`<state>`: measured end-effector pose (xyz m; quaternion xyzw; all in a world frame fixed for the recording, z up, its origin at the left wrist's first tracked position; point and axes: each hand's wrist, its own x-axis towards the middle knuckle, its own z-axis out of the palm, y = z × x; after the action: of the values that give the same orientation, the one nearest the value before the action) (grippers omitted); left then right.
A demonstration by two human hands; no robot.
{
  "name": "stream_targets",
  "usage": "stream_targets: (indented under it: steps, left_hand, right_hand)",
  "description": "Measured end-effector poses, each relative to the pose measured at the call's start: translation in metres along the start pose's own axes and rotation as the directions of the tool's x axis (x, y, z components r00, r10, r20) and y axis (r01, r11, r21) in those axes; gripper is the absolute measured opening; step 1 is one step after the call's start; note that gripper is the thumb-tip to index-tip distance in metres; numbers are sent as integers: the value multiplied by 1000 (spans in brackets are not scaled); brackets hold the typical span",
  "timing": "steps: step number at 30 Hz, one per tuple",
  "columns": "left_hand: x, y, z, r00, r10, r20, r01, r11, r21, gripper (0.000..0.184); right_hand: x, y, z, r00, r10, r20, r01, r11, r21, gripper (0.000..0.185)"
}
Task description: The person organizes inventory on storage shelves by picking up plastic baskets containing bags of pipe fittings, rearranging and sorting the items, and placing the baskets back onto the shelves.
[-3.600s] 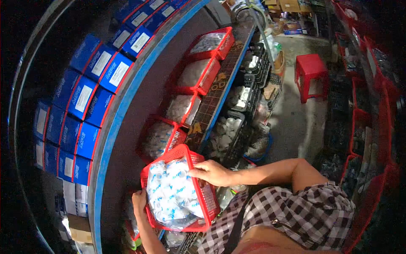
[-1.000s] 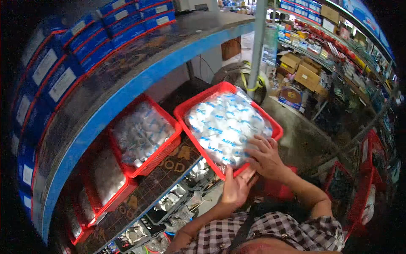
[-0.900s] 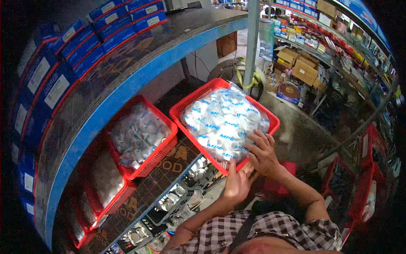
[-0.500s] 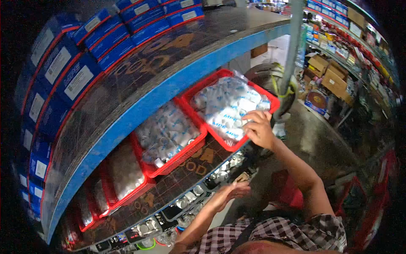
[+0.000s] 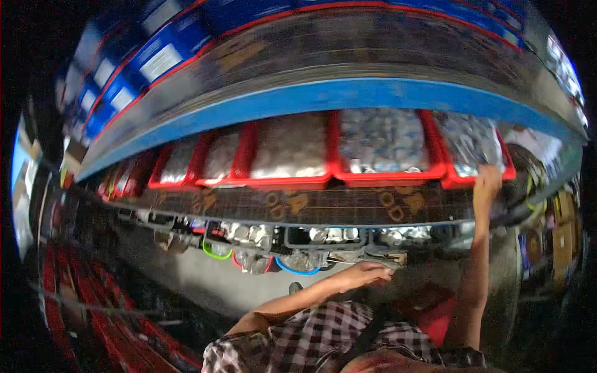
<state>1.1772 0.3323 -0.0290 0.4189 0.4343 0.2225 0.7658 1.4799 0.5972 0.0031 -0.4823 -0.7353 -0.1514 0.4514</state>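
My right hand (image 5: 488,180) is at the front rim of the rightmost red basket (image 5: 463,183), its fingertips over the edge by the clear plastic bags (image 5: 469,142) inside. Motion blur hides whether the fingers grip a bag, the rim or nothing. Blue print shows faintly on the bags. Lower down, in front of my checked shirt, my left hand (image 5: 367,275) is held in the air with its fingers stretched out and nothing in it.
More red baskets (image 5: 289,182) of bagged parts line the shelf to the left. Above runs a blue shelf edge (image 5: 311,96) with blue boxes (image 5: 165,59) on it. Below are dark bins of metal parts (image 5: 249,235) and a blue-rimmed basket (image 5: 298,270).
The view has swung left, so the basket row now lies level across it. My right hand has shifted from on top of the bags to the basket's front rim. My left hand remains free.
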Motion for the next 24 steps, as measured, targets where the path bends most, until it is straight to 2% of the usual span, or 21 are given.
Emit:
stream_targets:
  steps: [1,3,4,6,8,11,14,17,20,23,24]
  left_hand:
    - [-11,-5,-8,998,47,-38,-49,997,-53,46]
    - [-22,-35,-32,985,116,-128,-130,986,-108,48]
    - [-33,-42,-44,979,124,-160,-141,985,-98,49]
    - [-69,-45,-60,961,110,-253,-142,984,-111,50]
    - [-99,-63,-78,947,89,-309,-138,980,-141,50]
    - [-150,-80,-98,914,116,-389,-197,964,-177,47]
    - [-205,-100,-122,801,136,-582,-242,964,-109,44]
    - [-257,-137,-147,704,83,-706,-271,949,-159,47]
    - [-308,-167,-165,642,77,-763,-328,927,-182,45]
    - [-347,-189,-177,554,28,-832,-421,872,-251,47]
    - [-356,-195,-182,542,33,-840,-434,866,-247,47]
  right_hand:
    - [-14,-9,6,992,60,-112,-71,993,-98,12]
    - [-26,-68,0,971,68,-228,-45,993,107,14]
    - [-34,-107,-7,986,105,-128,-84,984,158,16]
    - [-41,-199,-14,998,62,5,-60,946,319,18]
    - [-44,-278,-1,995,-72,68,25,846,533,17]
    - [-42,-384,24,939,-327,108,156,684,712,14]
    - [-37,-474,53,863,-497,91,228,543,808,15]
    - [-33,-556,91,810,-574,122,240,514,824,19]
    - [-34,-624,136,781,-605,155,316,596,738,36]
    - [-44,-669,186,831,-534,158,280,645,711,46]
    - [-52,-673,193,839,-509,195,298,727,619,50]
